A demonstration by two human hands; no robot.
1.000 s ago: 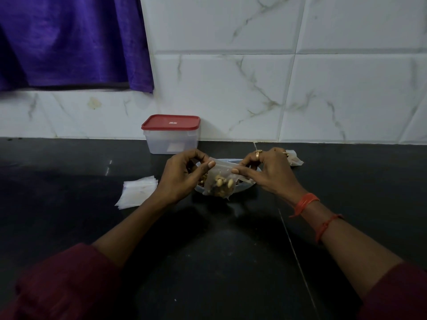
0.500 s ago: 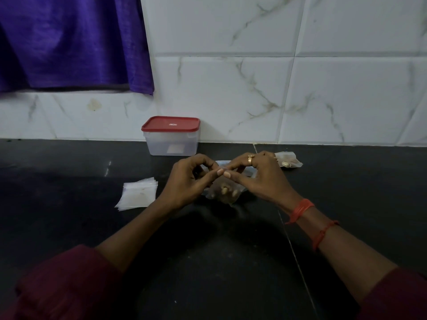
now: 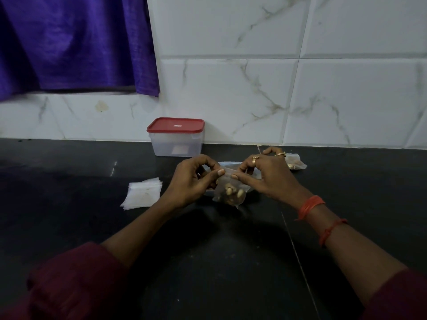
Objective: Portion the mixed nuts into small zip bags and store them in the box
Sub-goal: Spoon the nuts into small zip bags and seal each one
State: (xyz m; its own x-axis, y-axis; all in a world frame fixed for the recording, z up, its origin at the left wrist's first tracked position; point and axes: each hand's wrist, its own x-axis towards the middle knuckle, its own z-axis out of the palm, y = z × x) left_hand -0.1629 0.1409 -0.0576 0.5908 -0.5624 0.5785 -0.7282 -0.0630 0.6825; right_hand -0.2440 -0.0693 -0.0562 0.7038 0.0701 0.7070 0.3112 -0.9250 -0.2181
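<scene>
A small zip bag (image 3: pixel 227 188) with a portion of nuts is held just above the tabletop (image 3: pixel 69 181), mouth uppermost, its seal strip running left to right between the two hands. The strip's left end is pinched in the grip of the left hand (image 3: pixel 191 181), thumb against forefinger, and its right end is pinched likewise by the right hand (image 3: pixel 265 177). The red-lidded box (image 3: pixel 176 137), lid on, stands beyond against the wall, nearer the left hand. The sealing is judged unfinished.
</scene>
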